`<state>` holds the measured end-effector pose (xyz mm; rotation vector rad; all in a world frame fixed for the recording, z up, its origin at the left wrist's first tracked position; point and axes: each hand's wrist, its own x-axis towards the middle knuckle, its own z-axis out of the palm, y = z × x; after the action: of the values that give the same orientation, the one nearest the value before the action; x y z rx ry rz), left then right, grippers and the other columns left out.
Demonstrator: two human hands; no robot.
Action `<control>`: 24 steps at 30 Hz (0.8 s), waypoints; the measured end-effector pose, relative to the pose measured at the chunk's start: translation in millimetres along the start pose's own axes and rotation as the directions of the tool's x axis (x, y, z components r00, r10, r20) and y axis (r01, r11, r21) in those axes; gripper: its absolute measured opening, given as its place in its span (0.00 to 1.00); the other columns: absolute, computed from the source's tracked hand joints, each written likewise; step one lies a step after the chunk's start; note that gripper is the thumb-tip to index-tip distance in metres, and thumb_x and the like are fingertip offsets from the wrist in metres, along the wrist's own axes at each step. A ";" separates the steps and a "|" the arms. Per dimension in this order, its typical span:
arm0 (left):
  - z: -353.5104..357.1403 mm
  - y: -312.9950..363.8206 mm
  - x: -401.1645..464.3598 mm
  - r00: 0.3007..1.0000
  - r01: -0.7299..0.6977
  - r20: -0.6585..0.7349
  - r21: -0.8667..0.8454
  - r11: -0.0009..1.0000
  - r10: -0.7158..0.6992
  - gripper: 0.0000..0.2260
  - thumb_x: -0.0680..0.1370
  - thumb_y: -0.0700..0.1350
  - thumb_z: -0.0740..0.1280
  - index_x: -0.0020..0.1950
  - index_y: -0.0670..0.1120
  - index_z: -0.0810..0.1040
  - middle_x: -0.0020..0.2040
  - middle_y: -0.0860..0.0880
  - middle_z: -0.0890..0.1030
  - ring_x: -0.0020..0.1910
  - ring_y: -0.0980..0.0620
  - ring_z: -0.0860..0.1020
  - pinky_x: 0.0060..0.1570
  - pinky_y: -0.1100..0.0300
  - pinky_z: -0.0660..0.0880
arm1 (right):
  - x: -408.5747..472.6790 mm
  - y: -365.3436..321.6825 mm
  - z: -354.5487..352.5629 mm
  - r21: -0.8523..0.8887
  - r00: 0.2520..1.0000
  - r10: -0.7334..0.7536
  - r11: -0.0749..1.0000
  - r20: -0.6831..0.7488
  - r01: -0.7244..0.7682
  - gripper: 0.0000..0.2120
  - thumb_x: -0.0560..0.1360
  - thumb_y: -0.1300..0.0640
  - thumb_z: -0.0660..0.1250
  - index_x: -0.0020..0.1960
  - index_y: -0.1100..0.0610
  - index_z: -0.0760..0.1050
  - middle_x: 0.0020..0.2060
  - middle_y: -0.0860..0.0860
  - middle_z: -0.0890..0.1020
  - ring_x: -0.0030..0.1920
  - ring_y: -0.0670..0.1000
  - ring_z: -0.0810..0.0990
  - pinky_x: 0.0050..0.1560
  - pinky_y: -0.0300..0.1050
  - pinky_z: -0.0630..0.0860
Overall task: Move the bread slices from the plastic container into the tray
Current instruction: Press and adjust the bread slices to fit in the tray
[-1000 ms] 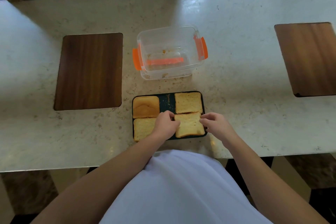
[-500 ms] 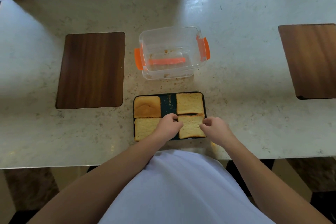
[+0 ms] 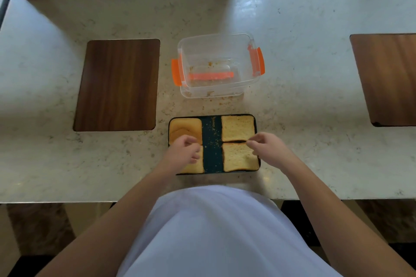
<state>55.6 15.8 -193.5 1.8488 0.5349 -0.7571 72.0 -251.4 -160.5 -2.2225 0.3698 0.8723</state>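
Observation:
The dark tray [image 3: 212,157] lies near the counter's front edge with bread in it. A browner slice [image 3: 184,129] is far left, and pale slices are far right [image 3: 236,128] and near right [image 3: 239,158]. Another slice [image 3: 193,167] lies near left, mostly hidden under my left hand [image 3: 184,152], which hovers with loosely curled fingers and holds nothing. My right hand [image 3: 267,148] rests its fingertips at the far right corner of the near right slice, fingers apart. The clear plastic container [image 3: 216,47] with orange clips stands behind the tray and holds only crumbs.
A dark wooden inlay [image 3: 117,85] is set in the marble counter at the left, and another inlay [image 3: 387,78] at the right. Crumbs lie on the counter in front of the container. Windows run along the counter's far edge.
The near right slice, held by both hands before, now lies flat in the tray. My left hand has moved left over the near left slice. My right hand has shifted slightly away.

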 end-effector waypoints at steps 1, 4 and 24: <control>-10.8 -4.7 -0.9 0.998 0.013 -0.056 -0.027 1.000 -0.015 0.14 0.82 0.44 0.65 0.67 0.46 0.73 0.54 0.48 0.81 0.47 0.53 0.84 0.39 0.64 0.80 | -0.3 -5.5 4.9 0.030 1.000 -0.008 1.000 0.018 0.008 0.18 0.81 0.47 0.65 0.66 0.55 0.78 0.57 0.51 0.84 0.54 0.50 0.83 0.59 0.54 0.81; -36.6 -15.3 -3.3 0.971 0.052 -0.226 -0.129 0.990 -0.080 0.16 0.82 0.43 0.64 0.70 0.46 0.72 0.54 0.47 0.80 0.49 0.51 0.83 0.41 0.62 0.79 | 0.6 -22.9 21.9 0.154 0.997 -0.008 0.988 0.082 -0.004 0.18 0.82 0.47 0.64 0.67 0.56 0.77 0.55 0.50 0.84 0.51 0.46 0.83 0.56 0.50 0.83; -46.3 -12.1 2.2 0.967 0.021 -0.250 -0.108 0.994 -0.048 0.17 0.79 0.42 0.60 0.63 0.46 0.82 0.55 0.48 0.85 0.55 0.48 0.81 0.55 0.50 0.79 | 32.1 -92.6 106.7 0.181 0.985 0.049 0.980 0.164 -0.079 0.18 0.78 0.48 0.64 0.58 0.62 0.77 0.44 0.57 0.80 0.50 0.56 0.82 0.62 0.64 0.79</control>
<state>61.0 63.3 -190.0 1.8524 0.7581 -0.5076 89.4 -110.7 -190.3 -1.9635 0.4317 0.9997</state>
